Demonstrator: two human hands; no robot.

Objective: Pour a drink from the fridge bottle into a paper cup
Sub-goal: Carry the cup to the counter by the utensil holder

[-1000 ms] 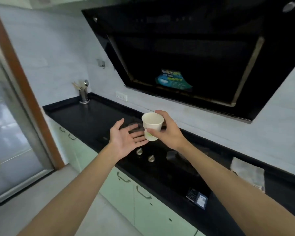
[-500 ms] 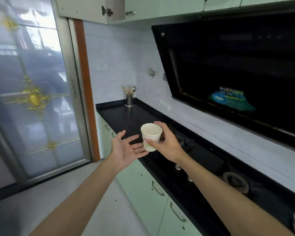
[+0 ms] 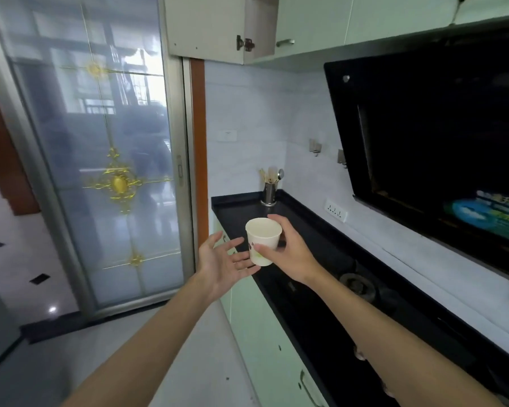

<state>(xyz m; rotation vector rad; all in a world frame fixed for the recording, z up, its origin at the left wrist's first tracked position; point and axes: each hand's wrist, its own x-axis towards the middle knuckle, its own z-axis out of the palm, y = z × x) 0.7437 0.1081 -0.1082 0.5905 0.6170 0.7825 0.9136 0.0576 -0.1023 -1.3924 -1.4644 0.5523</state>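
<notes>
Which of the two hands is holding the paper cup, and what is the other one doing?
The right hand grips the paper cup around its side. The left hand is open, palm up, just beside the cup, holding nothing.

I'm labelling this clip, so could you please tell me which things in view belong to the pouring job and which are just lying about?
Job:
- white paper cup, upright in the right hand
- open left hand beside it

Lying about:
- steel utensil holder
- black countertop
- gas burner
- white wall socket

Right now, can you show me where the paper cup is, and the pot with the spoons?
paper cup (image 3: pixel 262 245), head view, on its white side wall.
utensil pot (image 3: pixel 269 194), head view, on its shiny metal body.
</notes>
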